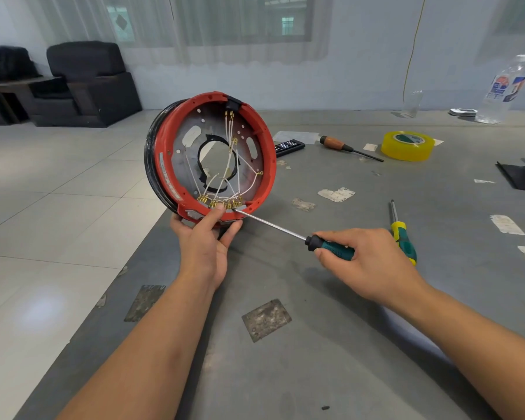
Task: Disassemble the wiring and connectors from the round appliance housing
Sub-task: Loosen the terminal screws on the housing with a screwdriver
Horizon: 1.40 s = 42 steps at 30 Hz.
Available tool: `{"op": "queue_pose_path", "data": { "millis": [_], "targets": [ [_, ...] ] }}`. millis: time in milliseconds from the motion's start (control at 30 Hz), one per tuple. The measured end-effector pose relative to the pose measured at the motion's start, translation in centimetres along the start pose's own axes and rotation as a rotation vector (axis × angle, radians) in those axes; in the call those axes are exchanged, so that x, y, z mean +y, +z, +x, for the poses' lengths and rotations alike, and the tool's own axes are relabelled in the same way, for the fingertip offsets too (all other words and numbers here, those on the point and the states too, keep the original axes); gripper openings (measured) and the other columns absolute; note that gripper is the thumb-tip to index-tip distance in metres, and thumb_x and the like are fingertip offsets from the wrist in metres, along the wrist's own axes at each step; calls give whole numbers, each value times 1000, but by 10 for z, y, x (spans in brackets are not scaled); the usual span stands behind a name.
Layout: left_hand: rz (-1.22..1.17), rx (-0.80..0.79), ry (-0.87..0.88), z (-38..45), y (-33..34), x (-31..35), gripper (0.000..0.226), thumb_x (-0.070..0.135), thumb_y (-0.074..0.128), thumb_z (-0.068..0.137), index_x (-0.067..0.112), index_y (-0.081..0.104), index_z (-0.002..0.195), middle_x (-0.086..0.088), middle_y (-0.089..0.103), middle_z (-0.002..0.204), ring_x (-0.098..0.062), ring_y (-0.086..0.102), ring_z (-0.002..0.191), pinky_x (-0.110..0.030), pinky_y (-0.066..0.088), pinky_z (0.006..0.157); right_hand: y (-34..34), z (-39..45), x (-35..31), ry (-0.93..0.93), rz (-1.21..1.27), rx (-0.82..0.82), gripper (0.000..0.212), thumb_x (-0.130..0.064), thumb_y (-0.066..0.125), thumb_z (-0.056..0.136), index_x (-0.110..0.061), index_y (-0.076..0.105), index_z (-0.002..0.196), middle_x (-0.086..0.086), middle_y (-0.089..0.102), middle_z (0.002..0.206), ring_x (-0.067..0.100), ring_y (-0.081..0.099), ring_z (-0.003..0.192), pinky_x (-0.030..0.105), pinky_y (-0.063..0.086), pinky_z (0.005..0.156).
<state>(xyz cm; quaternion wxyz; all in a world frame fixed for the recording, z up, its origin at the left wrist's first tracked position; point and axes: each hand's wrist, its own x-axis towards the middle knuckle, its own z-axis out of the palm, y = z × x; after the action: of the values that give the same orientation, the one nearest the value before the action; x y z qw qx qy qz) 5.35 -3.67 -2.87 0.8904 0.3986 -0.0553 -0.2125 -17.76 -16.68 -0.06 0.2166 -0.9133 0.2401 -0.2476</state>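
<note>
Red round housing (pixel 212 153) tilted up on grey table (pixel 331 344), left hand (pixel 205 234) gripping its lower rim, right hand (pixel 367 259) wrapped round screwdriver (pixel 285 230), tip at brass connectors (pixel 222 202).

Bare bench (pixel 285 374) surface is lying open along the near edge, between the two forearms. At the left edge, the tilted round housing (pixel 212 159) is standing in the way, with the left grip (pixel 205 234) under its rim. The screwdriver (pixel 285 230) shaft is crossing the gap toward the right grip (pixel 367 256). A second screwdriver (pixel 402 234) is lying just beyond it. Toward the far right corner, a tape roll (pixel 406 146), a wooden-handled tool (pixel 349 147) and a bottle (pixel 503 89) are crowding the surface.
</note>
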Motion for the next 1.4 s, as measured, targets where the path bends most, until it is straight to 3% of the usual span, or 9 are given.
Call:
{"op": "queue_pose_path", "data": {
  "millis": [67, 167, 333, 567, 667, 867, 1067, 1267, 1400],
  "targets": [
    [12, -9, -6, 0, 0, 1, 59, -1, 70, 97, 24, 42, 142, -5, 72, 121, -36, 74, 114, -45, 66, 79, -3, 3, 3, 32, 53, -14, 23, -40, 67, 87, -52, 71, 105, -29, 71, 82, -2, 64, 78, 16, 52, 61],
    [32, -20, -13, -1, 0, 2, 61, 0, 72, 96, 23, 45, 145, -7, 72, 123, -36, 76, 109, -42, 65, 76, -10, 8, 6, 64, 131, -44, 25, -37, 71, 82, -60, 69, 88, -25, 66, 67, -1, 56, 60, 8, 39, 48],
    [78, -47, -20, 0, -2, 2, 56, 1, 72, 95, 22, 52, 142, -9, 72, 126, -37, 76, 110, -41, 66, 76, -15, 16, 15, 83, 224, -76, 22, -56, 58, 63, -68, 69, 79, -21, 71, 70, 3, 55, 57, 11, 41, 48],
    [111, -76, -26, 0, -4, 3, 53, 1, 68, 97, 17, 53, 145, -11, 74, 123, -36, 76, 106, -39, 65, 75, -13, 18, 22, 47, 211, -77, 21, -59, 58, 65, -68, 68, 81, -25, 73, 78, 5, 64, 72, 16, 51, 55],
    [109, -79, -48, 0, -4, 4, 52, 2, 67, 98, 16, 53, 146, -16, 74, 127, -35, 78, 104, -39, 65, 75, -13, 18, 23, 31, 205, -76, 20, -53, 64, 70, -65, 69, 85, -30, 72, 80, -1, 65, 77, 8, 47, 57],
    [119, -79, -78, 3, -6, 5, 37, 3, 67, 99, 18, 57, 131, -13, 76, 111, -33, 79, 98, -38, 65, 71, -12, 18, 25, 9, 174, -57, 27, -36, 73, 79, -62, 70, 86, -30, 72, 80, 1, 66, 79, 12, 51, 60],
    [153, -50, -44, 4, -7, 9, 69, 1, 73, 94, 30, 36, 144, -12, 73, 113, -29, 80, 88, -43, 67, 72, -12, 17, 27, -3, 193, -55, 31, -33, 73, 80, -63, 69, 85, -33, 71, 81, -4, 66, 82, 7, 47, 62],
    [178, -47, -45, 4, -9, 12, 66, -1, 73, 94, 28, 38, 143, -16, 72, 123, -30, 80, 91, -41, 66, 68, -8, 16, 28, 4, 181, -62, 24, -33, 73, 81, -52, 76, 96, -35, 69, 79, -6, 63, 77, 5, 42, 55],
    [177, -43, -63, 4, -9, 13, 66, -2, 71, 95, 26, 39, 145, -20, 71, 129, -36, 79, 99, -43, 66, 71, -9, 17, 28, 4, 193, -70, 24, -35, 73, 82, -55, 75, 95, -35, 69, 81, -5, 64, 79, 6, 44, 55]
  ]
}}
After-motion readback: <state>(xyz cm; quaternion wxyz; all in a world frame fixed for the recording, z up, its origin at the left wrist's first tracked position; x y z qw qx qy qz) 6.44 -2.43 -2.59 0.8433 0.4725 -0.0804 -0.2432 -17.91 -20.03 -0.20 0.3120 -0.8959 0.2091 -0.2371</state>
